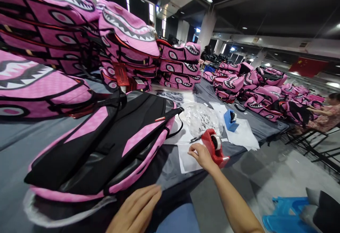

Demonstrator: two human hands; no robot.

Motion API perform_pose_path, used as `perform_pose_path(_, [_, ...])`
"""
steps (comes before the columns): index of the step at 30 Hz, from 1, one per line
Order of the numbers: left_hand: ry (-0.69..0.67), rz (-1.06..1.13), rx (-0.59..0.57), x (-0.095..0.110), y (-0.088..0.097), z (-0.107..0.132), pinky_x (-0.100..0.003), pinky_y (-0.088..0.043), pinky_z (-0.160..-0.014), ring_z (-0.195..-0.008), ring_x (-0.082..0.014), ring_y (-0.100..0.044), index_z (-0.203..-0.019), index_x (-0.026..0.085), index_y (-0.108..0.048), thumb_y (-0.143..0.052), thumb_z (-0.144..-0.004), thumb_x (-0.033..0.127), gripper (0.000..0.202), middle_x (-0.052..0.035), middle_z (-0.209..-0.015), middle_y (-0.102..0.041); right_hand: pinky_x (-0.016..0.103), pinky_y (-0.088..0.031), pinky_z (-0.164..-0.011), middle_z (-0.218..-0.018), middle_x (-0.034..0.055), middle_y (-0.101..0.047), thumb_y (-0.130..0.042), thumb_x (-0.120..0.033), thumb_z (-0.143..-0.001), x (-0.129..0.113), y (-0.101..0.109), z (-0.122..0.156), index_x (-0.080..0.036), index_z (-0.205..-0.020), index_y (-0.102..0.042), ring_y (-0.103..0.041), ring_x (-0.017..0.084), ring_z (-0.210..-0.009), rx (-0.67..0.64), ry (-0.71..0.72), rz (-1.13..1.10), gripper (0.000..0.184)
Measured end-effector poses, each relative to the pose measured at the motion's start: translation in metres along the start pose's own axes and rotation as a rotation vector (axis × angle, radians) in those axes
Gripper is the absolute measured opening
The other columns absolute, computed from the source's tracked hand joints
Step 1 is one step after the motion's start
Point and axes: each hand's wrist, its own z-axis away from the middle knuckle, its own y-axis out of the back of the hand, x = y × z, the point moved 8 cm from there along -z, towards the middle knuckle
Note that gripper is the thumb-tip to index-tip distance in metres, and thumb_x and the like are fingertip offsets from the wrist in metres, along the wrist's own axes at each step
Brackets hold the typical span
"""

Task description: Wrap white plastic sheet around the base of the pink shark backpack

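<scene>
A pink and black backpack lies back-side up on the grey table in front of me. My left hand hovers low at the table's near edge, just below the backpack, fingers loosely together and holding nothing. My right hand reaches out over a white paper sheet and touches the near side of a red tape dispenser. Its fingers curl against the dispenser's base, but a grip is not clear.
Stacks of pink shark-face backpacks fill the table's back and left. A crumpled clear plastic bag, a blue tape dispenser and more white sheets lie beyond the red one. A seated person works far right. Blue stool stands below right.
</scene>
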Motion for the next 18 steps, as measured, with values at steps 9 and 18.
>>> perform_pose_path(9, [0.713, 0.966, -0.378, 0.004, -0.119, -0.011, -0.047, -0.052, -0.103, -0.091, -0.0270, -0.071, -0.093, 0.022, -0.077, -0.072, -0.078, 0.039, 0.023, -0.0047, -0.091, -0.077, 0.024, -0.040, -0.064, -0.073, -0.0020, -0.062, -0.081, -0.050, -0.074, -0.049, 0.017, 0.065, -0.018, -0.098, -0.070, -0.053, 0.013, -0.065, -0.355, -0.062, -0.666, 0.042])
perform_pose_path(18, [1.122, 1.244, -0.250, 0.014, -0.111, 0.034, -0.032, -0.057, -0.078, -0.082, -0.0247, -0.069, -0.096, 0.018, -0.074, -0.079, -0.071, 0.063, 0.052, -0.0052, -0.087, -0.075, 0.024, -0.040, -0.058, -0.062, -0.0025, -0.056, -0.086, -0.067, -0.059, -0.024, -0.039, 0.087, -0.017, -0.077, -0.066, -0.046, 0.012, -0.056, -0.068, -0.363, -0.999, 0.057])
